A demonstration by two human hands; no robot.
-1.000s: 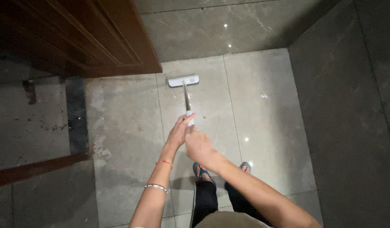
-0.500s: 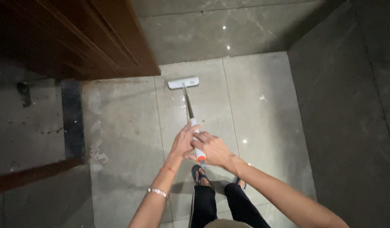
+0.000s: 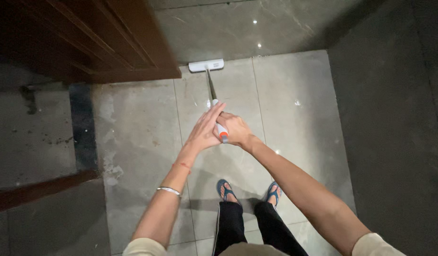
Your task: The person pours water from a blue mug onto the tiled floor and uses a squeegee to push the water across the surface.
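A flat mop has a white head lying on the grey floor tiles by the far wall, and a metal handle with a white and orange grip end. My right hand is closed around that grip end. My left hand lies against the handle just above it, fingers stretched along the shaft. Both arms reach forward over my feet in blue sandals.
A dark wooden door stands open at upper left, its corner close to the mop head. A dark wall runs along the right. A wooden threshold strip and rougher floor lie at the left.
The mop head has slid forward to the far wall. Both hands pushed out along with the handle, arms now more extended.
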